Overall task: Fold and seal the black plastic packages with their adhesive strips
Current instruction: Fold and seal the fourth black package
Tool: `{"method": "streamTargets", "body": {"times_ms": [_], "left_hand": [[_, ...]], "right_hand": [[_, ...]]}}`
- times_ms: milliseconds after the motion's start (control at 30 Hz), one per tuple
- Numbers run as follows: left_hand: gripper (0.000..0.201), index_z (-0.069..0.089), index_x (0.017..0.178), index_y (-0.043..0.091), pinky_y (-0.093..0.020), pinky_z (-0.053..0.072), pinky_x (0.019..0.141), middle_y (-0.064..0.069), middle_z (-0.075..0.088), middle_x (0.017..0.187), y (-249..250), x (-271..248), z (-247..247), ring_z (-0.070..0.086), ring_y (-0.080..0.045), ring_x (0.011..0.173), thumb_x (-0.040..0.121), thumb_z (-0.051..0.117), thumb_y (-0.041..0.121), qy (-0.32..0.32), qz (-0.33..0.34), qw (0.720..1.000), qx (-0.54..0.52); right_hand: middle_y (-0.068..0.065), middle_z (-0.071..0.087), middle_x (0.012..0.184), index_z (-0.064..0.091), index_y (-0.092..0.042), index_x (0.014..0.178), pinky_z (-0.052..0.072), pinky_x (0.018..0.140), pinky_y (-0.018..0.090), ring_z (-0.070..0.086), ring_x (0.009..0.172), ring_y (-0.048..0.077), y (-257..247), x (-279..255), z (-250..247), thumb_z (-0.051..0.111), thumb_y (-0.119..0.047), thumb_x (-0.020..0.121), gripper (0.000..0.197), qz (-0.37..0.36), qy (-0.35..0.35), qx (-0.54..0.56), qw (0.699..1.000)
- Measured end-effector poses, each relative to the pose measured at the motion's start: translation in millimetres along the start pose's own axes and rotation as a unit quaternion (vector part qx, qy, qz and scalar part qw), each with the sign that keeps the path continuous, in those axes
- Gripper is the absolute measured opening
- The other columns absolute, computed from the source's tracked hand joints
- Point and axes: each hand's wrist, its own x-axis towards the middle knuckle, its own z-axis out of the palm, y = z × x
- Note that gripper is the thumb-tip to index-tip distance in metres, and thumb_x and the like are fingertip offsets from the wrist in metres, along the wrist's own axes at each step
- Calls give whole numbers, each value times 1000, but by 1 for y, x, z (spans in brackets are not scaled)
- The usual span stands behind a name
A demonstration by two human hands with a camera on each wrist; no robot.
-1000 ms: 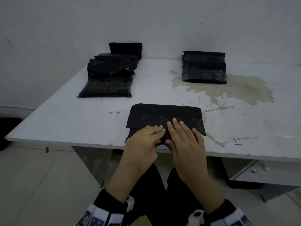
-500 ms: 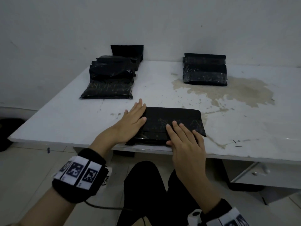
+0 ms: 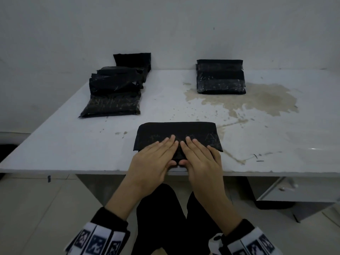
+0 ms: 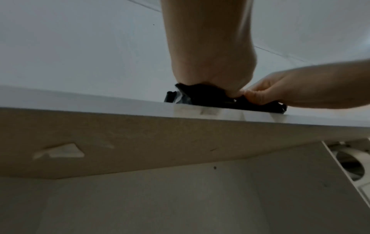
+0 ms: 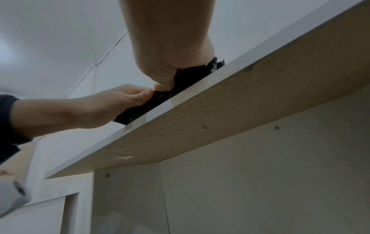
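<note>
A flat black plastic package [image 3: 176, 132] lies on the white table [image 3: 70, 144], close to its front edge. My left hand [image 3: 158, 155] and right hand [image 3: 199, 155] lie side by side on its near half. The fingers are straight and press down on the top, and both thumbs touch its near edge. In the left wrist view the left hand [image 4: 210, 63] presses on the package [image 4: 200, 95] from above, with the right hand [image 4: 300, 88] beside it. The right wrist view shows the right hand [image 5: 170, 55] and left hand [image 5: 90, 107] on the package [image 5: 140, 110].
A pile of several black packages [image 3: 114, 92] sits at the back left. A neat stack of black packages [image 3: 220, 78] stands at the back right beside a brown stain [image 3: 261, 96]. A drawer unit [image 3: 294, 192] is under the table on the right. The wall stands right behind the table.
Half a second ago my left hand lay on the package's left end. It has slid back to the middle, beside the right hand, which has hardly moved.
</note>
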Motion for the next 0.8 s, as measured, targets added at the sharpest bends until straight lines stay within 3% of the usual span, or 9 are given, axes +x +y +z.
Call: {"method": "streamTargets", "body": {"times_ms": [100,167,300,433,533,700,800], "left_hand": [[57,64,116,6,-27,44,95,-8,63,121,3,3,1,62,-18,109,102,16,33,35,-6,999,-5],[49,66,113,6,-27,42,94,-9,65,118,5,6,4,64,-19,106,100,25,29,62,-8,998,-3],[41,69,109,6,-32,52,86,-9,67,113,12,18,13,66,-19,101,84,40,20,90,-13,996,-3],[39,70,108,8,-26,46,89,-7,67,113,24,37,27,66,-17,101,83,43,22,104,-11,994,-12],[40,69,108,7,-25,41,91,-8,67,112,38,54,35,66,-19,100,82,42,21,114,0,993,-23],[42,69,107,4,-30,33,94,-11,67,110,54,74,44,67,-23,96,82,40,21,126,27,991,-22],[43,69,107,4,-30,33,93,-11,67,111,56,81,48,68,-24,96,86,38,24,126,39,991,-22]], "right_hand": [[5,68,113,69,-10,108,24,100,25,52,114,13,4,-1,4,53,-25,83,33,3,1,30,1000],[6,68,113,69,-10,108,22,101,24,56,112,16,8,0,6,61,-16,78,31,9,-4,38,999],[7,69,111,70,-9,106,29,94,29,64,105,21,17,7,4,49,-17,81,33,24,-18,53,998],[7,69,111,70,-10,106,27,96,30,64,105,21,36,8,-4,47,-16,81,35,45,-52,56,996],[6,69,111,70,-10,107,28,96,31,64,107,22,58,6,-11,56,-11,78,32,70,-67,47,994],[9,66,115,67,-7,111,27,100,31,61,112,22,85,5,-28,46,-28,83,41,70,-114,52,990],[12,60,124,61,-3,118,21,107,27,48,121,19,102,5,-55,50,-32,82,47,49,-73,103,991]]}}
